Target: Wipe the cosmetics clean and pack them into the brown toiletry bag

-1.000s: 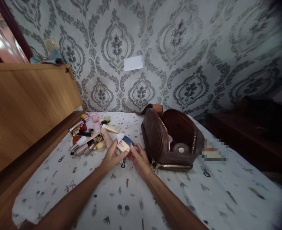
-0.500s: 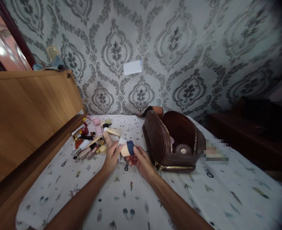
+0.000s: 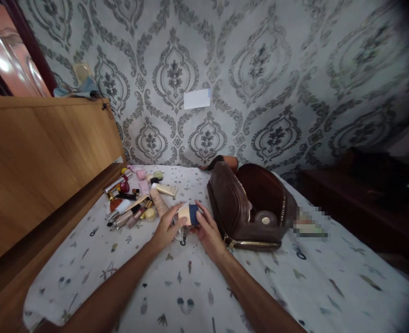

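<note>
A small cream-coloured cosmetic container with a dark blue cap [image 3: 184, 216] is held level between my two hands, above the bed sheet. My left hand [image 3: 168, 227] is closed on its cream end, along with a white wipe [image 3: 181, 235] that shows partly above and below. My right hand [image 3: 208, 230] grips the blue cap end, its fingers wrapped over the top and side. Just left of my hands lie a beige tube [image 3: 158, 202], a round yellow item [image 3: 150, 214] and several other cosmetics [image 3: 124, 213]. The container's underside is hidden.
To the right stands an open brown leather bag [image 3: 225, 203] with gold zips. Behind it lies a brown and black item [image 3: 227, 162]. A wooden panel [image 3: 48, 138] borders the left side, and a patterned wall [image 3: 207, 55] rises behind. A blurred-out item [image 3: 310, 224] is right of the bag.
My hands and the container have shifted slightly to the right in view. The right fingers now reach further over the cap, and less of the white wipe shows. The view has turned slightly.
</note>
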Demonstrator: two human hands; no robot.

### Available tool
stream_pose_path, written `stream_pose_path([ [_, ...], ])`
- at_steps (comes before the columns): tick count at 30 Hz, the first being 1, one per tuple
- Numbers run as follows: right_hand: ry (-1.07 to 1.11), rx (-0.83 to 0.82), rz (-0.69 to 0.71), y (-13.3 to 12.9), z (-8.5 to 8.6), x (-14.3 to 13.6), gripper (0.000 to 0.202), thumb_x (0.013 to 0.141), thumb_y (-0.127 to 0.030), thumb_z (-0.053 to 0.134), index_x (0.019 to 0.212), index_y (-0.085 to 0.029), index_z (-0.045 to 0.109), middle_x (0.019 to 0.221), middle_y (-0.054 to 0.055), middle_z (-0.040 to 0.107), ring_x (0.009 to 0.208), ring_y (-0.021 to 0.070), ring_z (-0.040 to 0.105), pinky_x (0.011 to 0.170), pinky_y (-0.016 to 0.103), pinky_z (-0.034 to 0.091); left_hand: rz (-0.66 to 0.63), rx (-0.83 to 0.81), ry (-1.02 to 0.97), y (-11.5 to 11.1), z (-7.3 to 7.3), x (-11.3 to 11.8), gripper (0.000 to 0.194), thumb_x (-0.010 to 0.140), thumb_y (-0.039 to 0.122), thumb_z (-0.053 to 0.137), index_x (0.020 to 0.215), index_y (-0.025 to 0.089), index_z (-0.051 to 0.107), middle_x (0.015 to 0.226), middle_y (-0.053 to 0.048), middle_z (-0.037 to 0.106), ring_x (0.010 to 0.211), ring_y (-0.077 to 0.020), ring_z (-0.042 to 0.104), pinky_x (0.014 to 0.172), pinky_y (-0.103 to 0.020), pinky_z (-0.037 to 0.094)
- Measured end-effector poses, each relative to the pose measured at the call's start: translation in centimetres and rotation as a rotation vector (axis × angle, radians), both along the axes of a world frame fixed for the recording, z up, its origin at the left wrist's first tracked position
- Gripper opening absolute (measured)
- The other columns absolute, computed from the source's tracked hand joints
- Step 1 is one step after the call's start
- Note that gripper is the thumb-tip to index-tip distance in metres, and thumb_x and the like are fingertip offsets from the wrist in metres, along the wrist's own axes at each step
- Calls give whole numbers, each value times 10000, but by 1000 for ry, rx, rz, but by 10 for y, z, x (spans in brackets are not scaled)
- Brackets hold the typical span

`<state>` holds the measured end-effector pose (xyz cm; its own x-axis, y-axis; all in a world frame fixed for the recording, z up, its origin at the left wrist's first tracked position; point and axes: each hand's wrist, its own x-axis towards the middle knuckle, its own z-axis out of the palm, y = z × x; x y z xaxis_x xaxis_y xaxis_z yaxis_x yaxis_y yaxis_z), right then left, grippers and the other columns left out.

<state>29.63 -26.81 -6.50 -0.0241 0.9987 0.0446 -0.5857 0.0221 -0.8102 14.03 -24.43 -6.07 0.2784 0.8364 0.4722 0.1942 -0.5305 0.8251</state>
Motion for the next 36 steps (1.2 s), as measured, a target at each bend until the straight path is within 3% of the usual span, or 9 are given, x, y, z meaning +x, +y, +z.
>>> stream_pose_path([
  [5, -88, 24, 53, -2, -3, -3, 626, 658, -393, 848, 1221, -280, 599, 1130, 28, 627, 739, 144, 656, 670, 288, 536, 115, 13, -51, 6, 2, -2, 344, 968, 364, 477, 1153, 174, 695, 1160, -83, 726, 1088, -232, 649, 1001, -380, 472],
  [9, -144, 41, -9, -1, -6, -6, 687, 555, -279, 910, 1171, -254, 608, 1132, 31, 648, 872, 174, 672, 768, 292, 548, 132, 48, -20, 7, 1, -3, 318, 965, 332, 483, 1109, 169, 715, 1111, -95, 732, 1077, -242, 640, 1005, -411, 463],
  [13, -75, -10, -18, -1, -4, -6, 543, 607, -351, 888, 1059, -211, 621, 907, 29, 707, 721, 169, 683, 667, 288, 561, 114, 136, 107, -1, 1, 0, 353, 972, 293, 474, 1271, 220, 647, 1236, -109, 665, 1198, -252, 559, 1085, -464, 393],
  [18, 72, -86, 20, -1, 2, -3, 432, 657, -471, 844, 889, -160, 654, 719, 43, 710, 565, 154, 660, 516, 236, 507, 55, 274, 215, -8, 5, 1, 409, 975, 235, 449, 1368, 256, 560, 1299, -112, 584, 1245, -229, 514, 1089, -444, 408],
  [27, 327, -277, 46, 4, 7, 4, 363, 878, -521, 584, 931, -176, 685, 702, 28, 709, 516, 139, 591, 483, 243, 490, 5, 274, 136, -10, 1, 2, 490, 741, -2, 421, 1023, 226, 750, 1285, -70, 606, 1197, -228, 566, 1037, -430, 445],
  [32, 306, -260, 84, 5, 9, 7, 392, 857, -551, 585, 924, -173, 663, 660, 26, 682, 502, 121, 571, 465, 205, 448, 70, 256, 127, -12, 3, 5, 395, 725, 41, 430, 919, 206, 732, 1196, -72, 644, 1147, -239, 584, 1007, -419, 452],
  [36, 278, -229, 107, 5, 9, 10, 419, 807, -592, 610, 875, -180, 640, 582, 7, 637, 439, 92, 499, 396, 163, 333, 173, 177, 160, -12, -1, 6, 222, 790, 135, 473, 874, 198, 668, 951, -62, 672, 943, -234, 623, 891, -382, 493],
])
